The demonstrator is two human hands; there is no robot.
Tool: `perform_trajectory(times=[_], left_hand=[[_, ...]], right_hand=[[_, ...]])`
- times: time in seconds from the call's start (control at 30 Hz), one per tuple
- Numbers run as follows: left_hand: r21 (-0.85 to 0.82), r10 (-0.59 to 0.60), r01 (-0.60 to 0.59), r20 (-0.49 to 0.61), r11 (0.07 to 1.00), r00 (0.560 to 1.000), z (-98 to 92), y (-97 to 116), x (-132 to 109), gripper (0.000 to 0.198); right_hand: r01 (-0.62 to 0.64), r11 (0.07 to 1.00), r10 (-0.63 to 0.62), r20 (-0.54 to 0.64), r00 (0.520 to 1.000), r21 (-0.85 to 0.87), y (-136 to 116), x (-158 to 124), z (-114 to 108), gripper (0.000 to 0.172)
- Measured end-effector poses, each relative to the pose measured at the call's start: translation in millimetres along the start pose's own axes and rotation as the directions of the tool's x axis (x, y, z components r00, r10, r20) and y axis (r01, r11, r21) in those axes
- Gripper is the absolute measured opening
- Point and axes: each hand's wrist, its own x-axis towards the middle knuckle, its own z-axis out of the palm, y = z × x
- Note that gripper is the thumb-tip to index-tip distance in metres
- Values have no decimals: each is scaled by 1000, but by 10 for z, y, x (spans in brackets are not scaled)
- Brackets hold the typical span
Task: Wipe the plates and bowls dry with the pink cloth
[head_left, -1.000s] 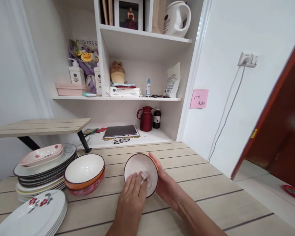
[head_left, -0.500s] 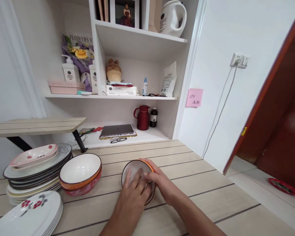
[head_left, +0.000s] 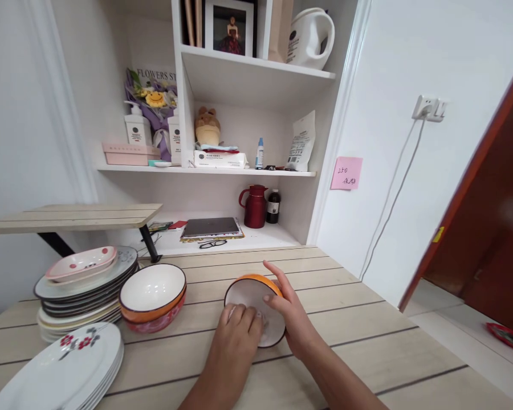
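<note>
A bowl (head_left: pixel 250 290) with a white inside, dark rim and orange outside is tilted toward me over the wooden table. My right hand (head_left: pixel 288 310) grips its right side, thumb over the rim and index finger stretched up. Inside the bowl's lower part, my left hand (head_left: pixel 239 333) is closed with curled fingers. Something pale shows beside its fingertips, too hidden to name. To the left stand stacked bowls (head_left: pixel 154 287), the top one orange outside.
Stacked plates (head_left: pixel 83 302) with a pink-spotted dish (head_left: pixel 82 263) on top are at left. Nearer lie white oval plates (head_left: pixel 70 364) with red flowers. A small raised shelf (head_left: pixel 89 216) stands behind them. Glasses (head_left: pixel 212 244), a laptop (head_left: pixel 209 226) and a red jug (head_left: pixel 255 206) are at the back.
My left hand's fingers have gone from spread to curled inside the bowl. My right index finger has lifted off the bowl's side. The view has shifted slightly left.
</note>
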Motion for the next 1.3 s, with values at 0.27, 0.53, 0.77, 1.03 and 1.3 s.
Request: perform_trajectory(times=[0.27,0.53,0.77,1.03,1.3], left_hand=[[-587,-286,454,360,670,888,-146,23,38,23],[-655,-637,723,464,221,615,-43,-175,110,21],[-645,-667,740,469,189,579,5,-218,117,24],[-669,-659,714,446,204,606,-14,-209,114,26],[-703,-688,681,392,204,611,31,-220,100,34]], right_hand=[[4,978,55,-273,961,210,19,175,-219,67],[-44,862,311,-457,833,506,118,379,-493,29],[-56,851,334,-456,825,521,123,391,-481,30],[-95,892,310,-445,840,443,203,399,-493,35],[-200,915,362,-493,791,352,189,634,-503,34]])
